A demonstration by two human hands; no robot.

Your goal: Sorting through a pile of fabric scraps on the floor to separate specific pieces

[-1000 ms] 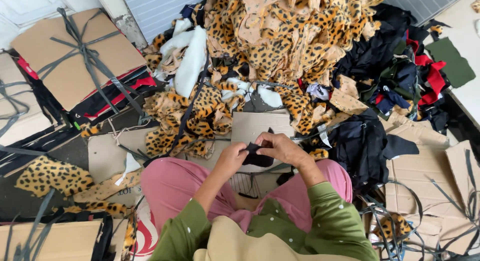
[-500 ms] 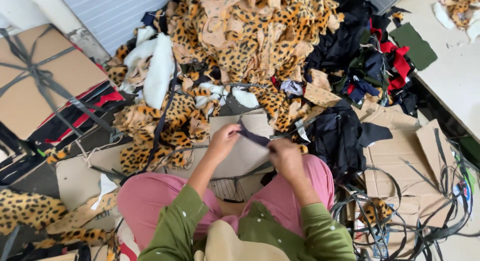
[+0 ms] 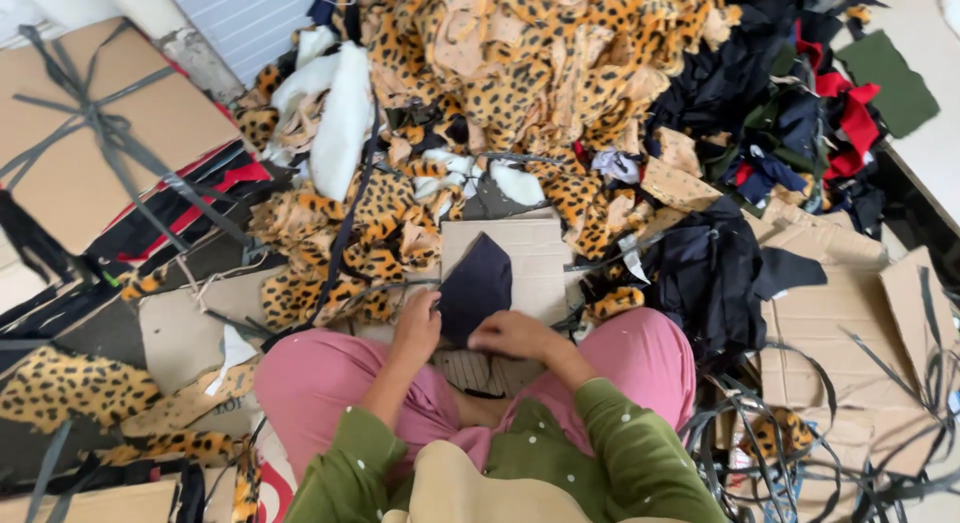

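Observation:
A dark navy fabric piece (image 3: 478, 281) lies spread flat on a small cardboard board (image 3: 535, 253) in front of my knees. My left hand (image 3: 417, 326) presses on its lower left edge. My right hand (image 3: 511, 334) rests with curled fingers on its lower right edge. I sit with legs in pink trousers (image 3: 330, 368) and wear green sleeves (image 3: 620, 438).
A big heap of leopard-print fabric scraps (image 3: 520, 73) rises ahead. Black, red and green cloth (image 3: 790, 113) lies at the right. A strapped cardboard box (image 3: 95, 133) stands at the left, flattened cardboard (image 3: 850, 303) and loose black straps (image 3: 800, 453) at the right.
Earlier both hands held the dark fabric piece up between them. Now it lies opened flat on the cardboard board, with both hands lowered onto its near edge.

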